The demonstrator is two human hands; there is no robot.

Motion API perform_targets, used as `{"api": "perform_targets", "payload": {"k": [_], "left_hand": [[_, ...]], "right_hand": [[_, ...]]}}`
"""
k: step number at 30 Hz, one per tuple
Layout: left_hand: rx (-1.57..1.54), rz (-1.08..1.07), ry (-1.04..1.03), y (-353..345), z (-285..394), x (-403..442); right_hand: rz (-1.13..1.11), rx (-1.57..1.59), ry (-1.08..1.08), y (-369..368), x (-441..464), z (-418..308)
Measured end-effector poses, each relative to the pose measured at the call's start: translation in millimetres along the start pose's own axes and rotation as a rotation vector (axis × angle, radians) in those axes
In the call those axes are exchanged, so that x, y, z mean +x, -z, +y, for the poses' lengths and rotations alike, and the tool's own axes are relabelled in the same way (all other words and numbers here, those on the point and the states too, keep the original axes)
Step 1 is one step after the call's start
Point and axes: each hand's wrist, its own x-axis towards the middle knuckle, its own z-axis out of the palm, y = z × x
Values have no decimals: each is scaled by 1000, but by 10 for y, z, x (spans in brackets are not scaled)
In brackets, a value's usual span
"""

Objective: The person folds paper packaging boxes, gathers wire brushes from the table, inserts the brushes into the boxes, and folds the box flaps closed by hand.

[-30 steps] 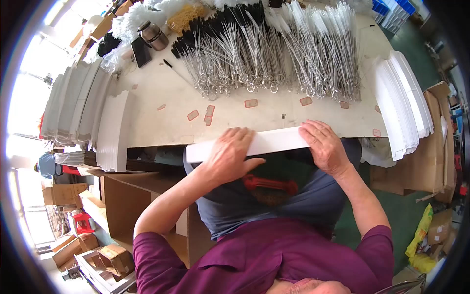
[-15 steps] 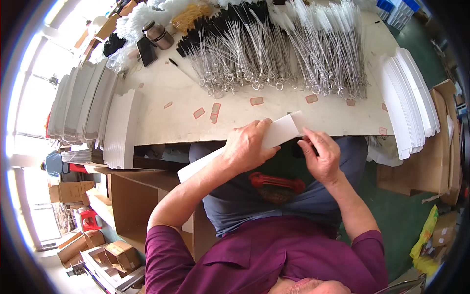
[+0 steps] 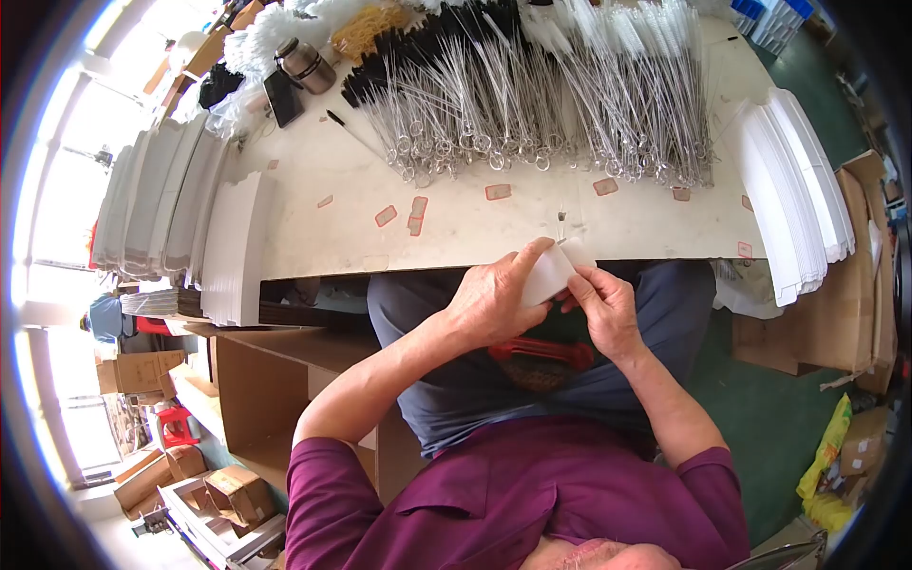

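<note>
A long white cardboard box (image 3: 548, 276) is held over my lap at the table's front edge. My left hand (image 3: 489, 299) is wrapped around it, and most of its length is hidden behind that hand and forearm. At the box's right end, a flap (image 3: 579, 251) stands out. My right hand (image 3: 608, 309) pinches the box beside this flap with thumb and fingers; some of those fingertips are hidden. Beyond my hands, wire-handled brushes with ring ends lie in piles on the table, black-bristled ones (image 3: 465, 95) and white-bristled ones (image 3: 646, 104).
White flat cartons stand stacked at the left (image 3: 233, 252) and right (image 3: 784, 199) table ends. A steel flask (image 3: 306, 66), a phone (image 3: 282, 99) and a pen (image 3: 336, 119) lie at the back left. A large brown carton (image 3: 266, 389) stands below left.
The box has swung so that its far left part no longer shows past my left forearm. My right hand has moved left and closed onto its end.
</note>
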Motion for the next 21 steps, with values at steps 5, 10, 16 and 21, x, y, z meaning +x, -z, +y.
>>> {"api": "perform_targets", "payload": {"k": [5,10,16,21], "left_hand": [[-33,-88,22,12,-3,19],[-85,-109,-32,20,-24,64],[-167,-180,39,3,-20,46],[-196,-124,97,-21,62,-125]], "right_hand": [[-18,-99,-16,30,-13,-3],[-3,-192,41,-5,-38,-43],[-45,-279,105,-56,-77,-72],[55,-56,64,-128,-204,-28]]}}
